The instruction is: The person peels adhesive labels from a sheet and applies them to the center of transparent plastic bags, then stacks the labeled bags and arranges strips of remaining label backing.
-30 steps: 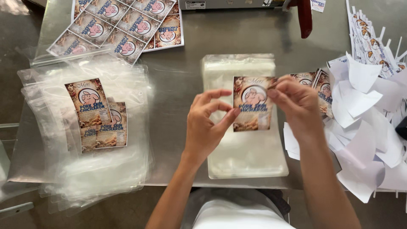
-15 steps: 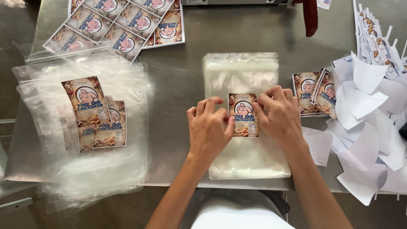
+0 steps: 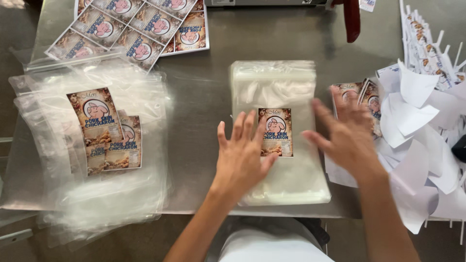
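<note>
Sticker label (image 3: 275, 132) lies flat on the clear bag stack (image 3: 281, 170) at the table's (image 3: 208, 97) front edge, centre. Left hand (image 3: 242, 155) touches the stack, fingers spread open. Right hand (image 3: 347, 136), blurred, hovers beside it, fingers open, gripping nothing.

- Even, soft daylight fills the scene; brightest at the upper left corner
- The steel table (image 3: 218, 82) carries a dull sheen and faint smeared reflections; no hard glare
- Clear bags (image 3: 279, 131) catch pale highlights
- The right hand (image 3: 347, 138) is smeared by motion blur; the left hand (image 3: 242, 155) is slightly soft
- Shadows under both hands are weak and diffuse
</note>
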